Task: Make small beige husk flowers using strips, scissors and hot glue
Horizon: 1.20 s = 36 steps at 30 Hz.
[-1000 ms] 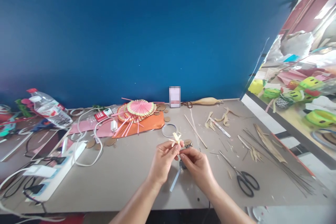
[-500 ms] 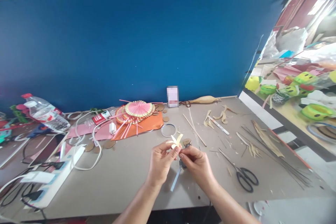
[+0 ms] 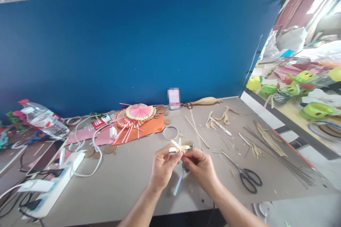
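A small pale yellow flower (image 3: 179,146) with narrow petals is pinched at its base between the thumb and fingers of my left hand (image 3: 164,165). My right hand (image 3: 198,165) is closed just beside it, its fingertips at the flower's base; what they grip is too small to make out. Partly hidden behind my right hand is a dark object on the table, with a light blue strip (image 3: 179,182) sticking out below it toward the front edge.
Black-handled scissors (image 3: 249,180) lie right of my hands, near dried husk pieces (image 3: 270,138) and thin wires. Left are a white power strip (image 3: 60,184), cables and a plastic bottle (image 3: 45,120). Paper fans (image 3: 140,112) and a metal ring (image 3: 170,133) lie behind, before the blue panel (image 3: 133,42).
The flower has turned in my left fingers, and its petals now look more spread out, one reaching toward my right hand. The view has shifted slightly.
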Motion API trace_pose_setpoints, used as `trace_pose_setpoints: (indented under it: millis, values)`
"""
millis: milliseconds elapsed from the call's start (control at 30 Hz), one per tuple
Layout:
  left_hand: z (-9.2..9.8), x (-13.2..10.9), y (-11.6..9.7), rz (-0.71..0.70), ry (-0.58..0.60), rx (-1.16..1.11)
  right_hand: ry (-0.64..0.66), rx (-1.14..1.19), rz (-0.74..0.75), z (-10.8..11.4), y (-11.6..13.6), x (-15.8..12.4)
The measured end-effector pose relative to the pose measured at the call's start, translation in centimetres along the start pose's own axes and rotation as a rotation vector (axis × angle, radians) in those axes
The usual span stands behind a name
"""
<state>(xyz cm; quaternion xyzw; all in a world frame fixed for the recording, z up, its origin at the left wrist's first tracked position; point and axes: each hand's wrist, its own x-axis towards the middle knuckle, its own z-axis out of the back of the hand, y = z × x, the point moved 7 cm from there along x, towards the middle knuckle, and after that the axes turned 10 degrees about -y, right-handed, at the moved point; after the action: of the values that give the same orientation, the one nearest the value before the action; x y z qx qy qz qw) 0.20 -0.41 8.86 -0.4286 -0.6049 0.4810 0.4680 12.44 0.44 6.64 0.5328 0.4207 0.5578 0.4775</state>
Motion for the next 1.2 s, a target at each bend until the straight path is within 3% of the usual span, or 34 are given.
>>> trace_pose_setpoints:
  millis: [800, 1200]
  values:
    - [-0.2, -0.3, -0.1, 0.002, 0.008, -0.001, -0.002, -0.038, -0.006, 0.1, 0.4, -0.2]
    - [-0.3, -0.1, -1.1, 0.018, -0.06, 0.07, 0.06, -0.033, -0.049, -0.1, -0.4, -0.5]
